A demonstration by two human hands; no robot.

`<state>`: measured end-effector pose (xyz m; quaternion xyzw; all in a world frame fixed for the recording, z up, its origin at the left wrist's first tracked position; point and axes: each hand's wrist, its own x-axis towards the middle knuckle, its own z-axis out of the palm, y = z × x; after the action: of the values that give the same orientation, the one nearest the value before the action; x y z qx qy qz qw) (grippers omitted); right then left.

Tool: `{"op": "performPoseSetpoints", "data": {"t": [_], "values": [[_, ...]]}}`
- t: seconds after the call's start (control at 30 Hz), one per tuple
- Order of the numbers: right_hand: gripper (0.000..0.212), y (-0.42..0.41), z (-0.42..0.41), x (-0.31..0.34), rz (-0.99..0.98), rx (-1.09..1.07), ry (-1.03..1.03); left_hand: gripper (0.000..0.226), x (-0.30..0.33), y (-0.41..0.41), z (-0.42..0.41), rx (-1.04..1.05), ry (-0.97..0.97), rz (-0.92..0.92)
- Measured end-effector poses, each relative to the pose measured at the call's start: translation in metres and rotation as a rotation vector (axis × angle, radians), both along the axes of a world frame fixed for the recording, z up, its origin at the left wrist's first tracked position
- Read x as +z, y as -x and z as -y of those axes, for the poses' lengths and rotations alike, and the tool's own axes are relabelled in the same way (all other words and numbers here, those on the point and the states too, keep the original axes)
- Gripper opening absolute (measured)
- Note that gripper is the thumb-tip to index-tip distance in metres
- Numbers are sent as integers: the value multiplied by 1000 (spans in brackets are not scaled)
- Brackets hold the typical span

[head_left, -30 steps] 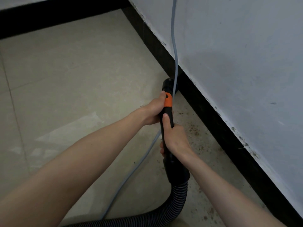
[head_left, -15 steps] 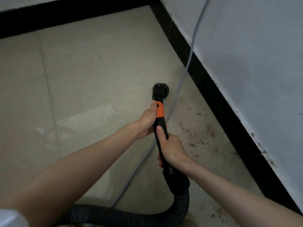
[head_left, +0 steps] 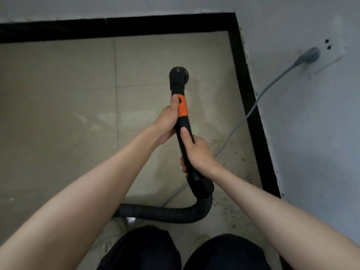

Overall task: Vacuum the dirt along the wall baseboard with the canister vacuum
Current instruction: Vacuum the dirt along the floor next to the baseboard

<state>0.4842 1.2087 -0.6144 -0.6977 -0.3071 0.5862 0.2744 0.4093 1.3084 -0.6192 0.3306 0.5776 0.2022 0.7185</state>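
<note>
Wand (head_left: 184,137) now raised, both hands' grip unchanged

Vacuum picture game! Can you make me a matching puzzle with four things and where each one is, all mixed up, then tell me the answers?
Things:
1. left hand
2. right hand
3. grey plug
4. dirt specks

Places:
A. in the wall socket
B. on the floor beside the black baseboard
C. on the wand, thumb at the orange band
D. lower on the wand, nearer the ribbed hose

Pairs: 1-C, 2-D, 3-A, 4-B
</note>
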Motion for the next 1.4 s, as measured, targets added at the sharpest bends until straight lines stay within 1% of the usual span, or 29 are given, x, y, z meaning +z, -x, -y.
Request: {"op": "performPoseSetpoints", "data": {"t": [0.17,0.27,0.4,0.57,0.67,0.83,0.93,1.03,1.2,1.3,1.4], "values": [[45,16,10,74,-28,76,-5,46,79,23,17,111,15,-30],[45,20,24,113,-59,130,16,43,120,34,35,145,35,-40],[44,27,49,150,-78,193,34,42,155,48,64,203,53,-56],[43,33,81,166,-47,258,2,45,170,61,101,256,31,-50],[43,38,101,167,-23,270,-3,44,172,66,122,280,45,-27],[43,45,136,167,87,355,-18,44,172,80,160,276,69,28],[45,59,164,163,108,385,-9,44,166,97,190,289,100,60],[48,69,193,154,109,387,27,44,157,109,219,289,148,44],[53,98,253,128,141,445,61,49,123,136,283,324,180,-3],[52,105,271,102,135,482,73,55,91,146,306,352,199,-58],[47,110,280,65,92,505,86,52,50,153,318,432,201,-118]]}}
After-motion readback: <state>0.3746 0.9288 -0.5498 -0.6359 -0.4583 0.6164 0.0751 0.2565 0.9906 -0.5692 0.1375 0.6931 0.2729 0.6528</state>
